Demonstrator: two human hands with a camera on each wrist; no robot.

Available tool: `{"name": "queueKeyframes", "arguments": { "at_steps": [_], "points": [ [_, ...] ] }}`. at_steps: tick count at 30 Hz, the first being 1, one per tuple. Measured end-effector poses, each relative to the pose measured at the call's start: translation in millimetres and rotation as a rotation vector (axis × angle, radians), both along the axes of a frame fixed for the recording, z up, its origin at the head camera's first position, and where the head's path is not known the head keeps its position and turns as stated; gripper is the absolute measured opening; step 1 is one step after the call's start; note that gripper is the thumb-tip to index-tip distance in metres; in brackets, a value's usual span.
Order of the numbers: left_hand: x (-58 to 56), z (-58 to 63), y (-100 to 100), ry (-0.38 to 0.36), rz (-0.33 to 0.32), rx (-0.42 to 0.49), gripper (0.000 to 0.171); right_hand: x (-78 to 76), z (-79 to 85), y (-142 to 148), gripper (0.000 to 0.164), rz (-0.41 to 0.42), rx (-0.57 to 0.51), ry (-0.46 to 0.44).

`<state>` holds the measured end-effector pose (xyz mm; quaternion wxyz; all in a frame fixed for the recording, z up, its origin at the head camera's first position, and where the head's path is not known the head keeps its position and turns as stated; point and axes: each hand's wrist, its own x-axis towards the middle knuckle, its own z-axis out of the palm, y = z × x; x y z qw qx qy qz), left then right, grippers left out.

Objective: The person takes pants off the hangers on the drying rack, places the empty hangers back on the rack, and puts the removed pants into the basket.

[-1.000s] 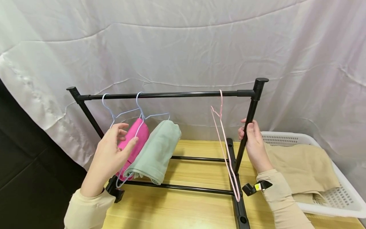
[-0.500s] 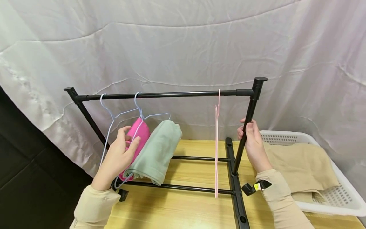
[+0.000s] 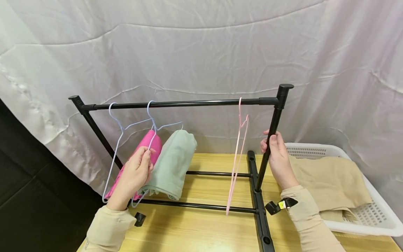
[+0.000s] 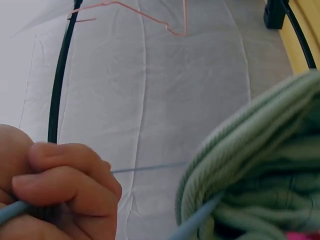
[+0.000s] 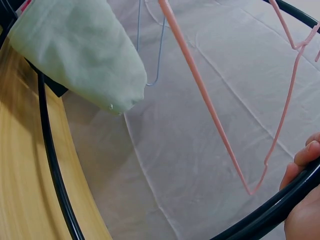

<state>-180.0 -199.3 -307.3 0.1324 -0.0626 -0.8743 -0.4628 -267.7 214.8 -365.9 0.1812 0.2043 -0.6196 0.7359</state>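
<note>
My left hand (image 3: 135,173) pinches the near arm of a light blue wire hanger (image 3: 152,117), which hooks over the top bar of a black clothes rack (image 3: 195,103). Folded pale green cloth (image 3: 173,159) drapes over that hanger. Behind the hand, bright pink cloth (image 3: 153,142) hangs on another blue hanger (image 3: 117,119) farther left; the hand covers part of it. In the left wrist view, curled fingers (image 4: 75,185) close round the blue wire. My right hand (image 3: 278,157) grips the rack's right post (image 3: 273,127). A bare pink hanger (image 3: 237,147) hangs close to that post.
A white plastic basket (image 3: 385,220) with folded tan cloth (image 3: 330,182) stands to the right. The rack stands on a wooden table (image 3: 195,231). A pale curtain (image 3: 201,63) hangs behind; a black surface (image 3: 28,196) lies at the left.
My left hand has moved right and down, from spread fingers to pinching the green cloth's hanger. The pink hanger has swivelled on the bar. My right hand stays on the post.
</note>
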Motion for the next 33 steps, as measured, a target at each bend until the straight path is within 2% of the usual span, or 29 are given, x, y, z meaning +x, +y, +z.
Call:
{"name": "queueKeyframes", "arguments": {
  "at_steps": [5,9,12,16,24,30,33],
  "points": [
    [-0.8,2.4,2.7,-0.001,0.051,0.018,0.033,-0.5,-0.4,-0.6,0.043,-0.004,-0.010,-0.003],
    [-0.3,3.7,5.3,-0.030,0.090,0.052,0.039,-1.1,-0.7,-0.4,0.045,-0.021,-0.010,-0.007],
    [0.3,4.0,8.5,-0.007,0.122,0.008,0.040,-1.2,-1.2,-0.3,0.045,-0.029,-0.007,-0.004],
    [1.6,3.4,12.7,0.058,0.160,-0.068,0.040,-1.3,-2.0,-0.7,0.040,-0.026,-0.001,0.011],
    [2.9,4.6,15.7,0.112,0.150,-0.032,0.037,-1.4,-1.6,-4.9,0.044,-0.039,0.007,0.002],
    [5.0,14.5,21.7,0.172,0.121,-0.010,0.040,-1.0,-3.5,-0.5,0.043,-0.055,0.027,-0.002],
    [10.7,18.9,23.6,0.191,0.118,-0.007,0.040,-1.6,-4.1,-0.9,0.047,-0.045,0.037,0.000]
  ]
}}
